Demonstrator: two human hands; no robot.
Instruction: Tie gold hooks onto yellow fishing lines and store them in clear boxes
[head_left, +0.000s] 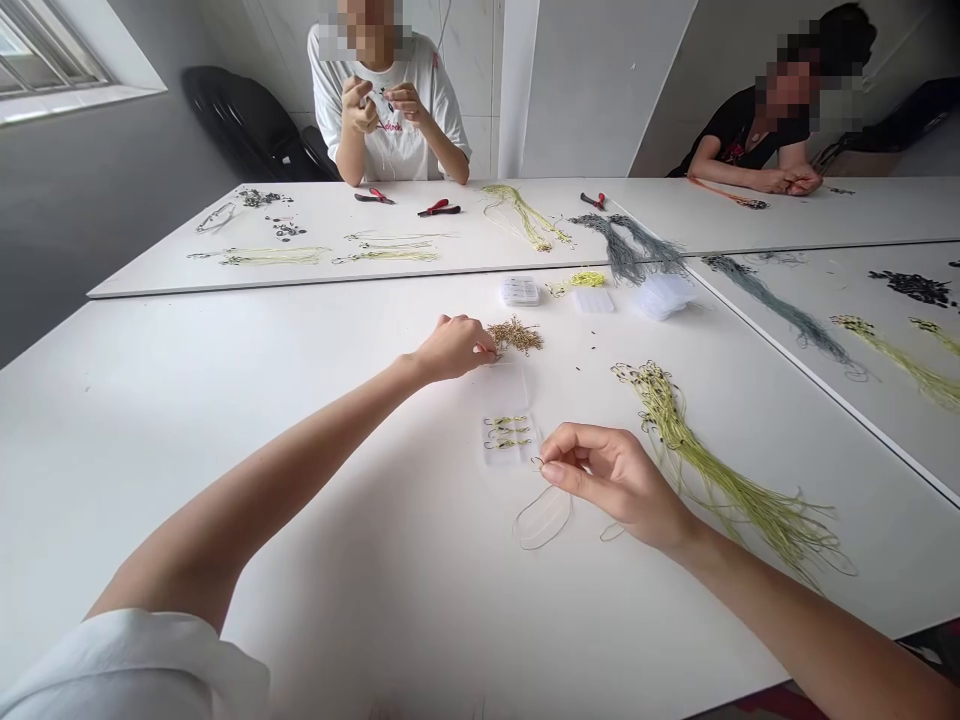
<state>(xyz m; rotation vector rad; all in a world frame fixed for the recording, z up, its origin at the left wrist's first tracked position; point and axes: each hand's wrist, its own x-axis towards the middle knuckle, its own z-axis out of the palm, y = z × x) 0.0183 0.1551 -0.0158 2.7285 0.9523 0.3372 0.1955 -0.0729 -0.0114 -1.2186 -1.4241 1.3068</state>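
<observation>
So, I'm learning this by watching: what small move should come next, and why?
Probably lift one gold piece from the pile with the left hand and bring it to the right hand. The left hand is already at the pile's edge, while the right pinches what looks like a hook, with a thin line looped nearby.

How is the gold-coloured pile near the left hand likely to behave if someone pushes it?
The gold-coloured pile would probably spread rather than slide as one block, since it looks like many small loose pieces. Some may drag along in clumps, as they overlap. Each is probably light, given its thin, small shape.
</observation>
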